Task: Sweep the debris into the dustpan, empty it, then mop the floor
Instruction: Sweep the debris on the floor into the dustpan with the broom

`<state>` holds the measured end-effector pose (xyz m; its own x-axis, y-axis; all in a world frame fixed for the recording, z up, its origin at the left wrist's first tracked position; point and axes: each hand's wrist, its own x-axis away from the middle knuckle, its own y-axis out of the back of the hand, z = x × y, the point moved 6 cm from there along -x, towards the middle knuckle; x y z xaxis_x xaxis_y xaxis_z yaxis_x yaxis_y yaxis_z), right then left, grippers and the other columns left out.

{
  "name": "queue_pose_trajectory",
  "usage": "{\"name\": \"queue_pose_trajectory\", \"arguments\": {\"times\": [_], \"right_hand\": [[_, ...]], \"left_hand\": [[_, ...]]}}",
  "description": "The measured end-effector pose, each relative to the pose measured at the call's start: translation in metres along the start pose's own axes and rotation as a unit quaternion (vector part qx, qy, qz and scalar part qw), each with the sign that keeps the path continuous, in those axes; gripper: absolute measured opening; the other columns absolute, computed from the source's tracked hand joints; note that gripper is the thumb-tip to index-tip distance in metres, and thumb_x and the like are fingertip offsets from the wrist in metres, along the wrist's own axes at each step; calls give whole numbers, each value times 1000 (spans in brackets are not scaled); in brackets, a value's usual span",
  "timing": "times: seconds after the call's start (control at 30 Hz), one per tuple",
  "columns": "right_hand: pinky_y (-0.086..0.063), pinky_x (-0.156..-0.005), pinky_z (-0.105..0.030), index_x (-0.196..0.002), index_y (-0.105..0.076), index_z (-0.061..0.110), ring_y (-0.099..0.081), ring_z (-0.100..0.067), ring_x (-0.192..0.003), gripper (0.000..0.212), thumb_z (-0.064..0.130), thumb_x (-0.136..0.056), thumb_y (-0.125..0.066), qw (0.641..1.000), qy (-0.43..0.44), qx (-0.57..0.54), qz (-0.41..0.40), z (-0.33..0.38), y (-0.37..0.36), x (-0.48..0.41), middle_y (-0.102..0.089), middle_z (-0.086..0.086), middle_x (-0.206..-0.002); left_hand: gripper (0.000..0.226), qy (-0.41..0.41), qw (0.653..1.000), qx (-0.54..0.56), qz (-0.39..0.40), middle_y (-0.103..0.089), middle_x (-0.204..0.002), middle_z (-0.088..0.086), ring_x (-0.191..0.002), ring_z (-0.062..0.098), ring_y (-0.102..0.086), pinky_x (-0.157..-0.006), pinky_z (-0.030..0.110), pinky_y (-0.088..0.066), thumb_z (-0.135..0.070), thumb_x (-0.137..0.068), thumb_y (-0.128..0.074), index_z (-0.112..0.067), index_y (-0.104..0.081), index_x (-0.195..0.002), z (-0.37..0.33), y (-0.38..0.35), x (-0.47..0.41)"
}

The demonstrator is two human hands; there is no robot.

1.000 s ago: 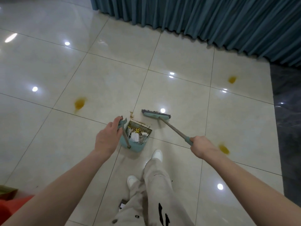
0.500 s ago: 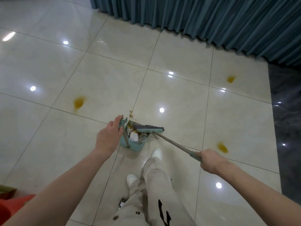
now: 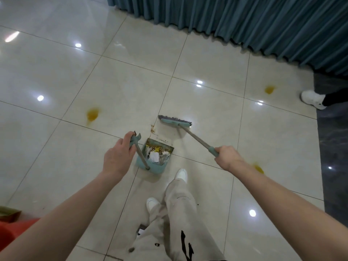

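Grips the handle of the dustpan (image 3: 157, 167) with the left hand (image 3: 117, 157); clasps the broom (image 3: 175, 122) with the right hand (image 3: 227, 157), bristles on the floor (image 3: 131, 81) beside loose crumbs (image 3: 152, 129).

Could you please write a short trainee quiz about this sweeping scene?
1. True or false: the dustpan already holds debris.
2. Which hand grips the broom? A) left B) right
3. How many yellow stains show on the floor?
Key: 1 true; 2 B, the right hand; 3 three.
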<state>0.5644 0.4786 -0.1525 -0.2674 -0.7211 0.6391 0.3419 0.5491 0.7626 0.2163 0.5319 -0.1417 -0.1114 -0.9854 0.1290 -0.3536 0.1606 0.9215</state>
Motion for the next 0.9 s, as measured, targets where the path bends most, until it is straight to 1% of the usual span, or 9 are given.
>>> {"name": "queue_pose_trajectory", "arguments": {"times": [0.1,0.17,0.23,0.37,0.43,0.57,0.7,0.83,0.9], "right_hand": [[-48,-71,-29,-120,-61,15,-57,-30,-86,38,7,-86,-47,1000,1,0,-4,22,0,-19,-62,-13,-103],[-46,-71,-29,-118,-60,12,-57,-30,-90,33,7,-88,-46,1000,-1,7,-4,35,-2,-29,-62,-13,-108],[-44,-71,-29,-118,-59,9,-60,-32,-99,30,9,-90,-47,1000,2,24,1,46,-7,-35,-61,-14,-112],[-48,-74,-32,-120,-58,7,-61,-32,-97,31,9,-91,-47,997,19,64,29,55,-22,-37,-62,-15,-113],[-49,-76,-33,-125,-56,11,-62,-32,-102,37,6,-90,-44,993,40,102,35,49,-27,-31,-61,-14,-112],[-46,-69,-31,-136,-48,27,-64,-29,-98,54,3,-89,-37,981,82,161,65,23,-30,-14,-60,-11,-110],[-49,-69,-30,-136,-44,29,-62,-27,-92,56,2,-87,-35,968,90,215,95,-6,-25,7,-60,-9,-110],[-44,-66,-28,-140,-37,39,-56,-24,-83,63,4,-88,-36,962,86,231,115,-28,-17,24,-52,-4,-97],[-50,-71,-29,-140,-42,36,-61,-25,-90,59,8,-88,-40,963,79,237,104,-37,-6,25,-58,-6,-103]], "left_hand": [[30,24,1000,-2,-13,-62,-102,8,-66,33,-58,-56,42,-49,-32,-97,-38,-27,-35,-126,11,6,2],[31,38,999,0,-20,-62,-103,8,-67,32,-58,-57,43,-49,-32,-97,-39,-27,-35,-127,18,9,3],[33,32,999,-3,-19,-63,-104,8,-70,34,-60,-58,44,-50,-31,-96,-41,-26,-36,-128,20,10,5],[36,2,1000,-29,-6,-63,-100,9,-66,34,-61,-54,39,-46,-31,-95,-45,-23,-38,-130,16,3,10],[38,0,999,-33,-5,-62,-95,9,-61,31,-59,-50,36,-43,-30,-95,-44,-21,-40,-131,16,3,11],[37,20,1000,-19,-14,-62,-97,9,-62,33,-58,-51,35,-43,-29,-95,-44,-20,-41,-131,18,4,7],[37,24,999,-20,-11,-61,-98,9,-64,33,-58,-53,36,-43,-30,-97,-44,-21,-40,-133,11,3,5],[39,21,1000,-20,-13,-61,-97,10,-61,34,-57,-53,37,-44,-30,-97,-43,-21,-40,-134,9,1,3],[40,22,999,-24,-14,-61,-97,10,-61,36,-58,-52,37,-43,-30,-97,-43,-21,-40,-136,9,2,1]]}}
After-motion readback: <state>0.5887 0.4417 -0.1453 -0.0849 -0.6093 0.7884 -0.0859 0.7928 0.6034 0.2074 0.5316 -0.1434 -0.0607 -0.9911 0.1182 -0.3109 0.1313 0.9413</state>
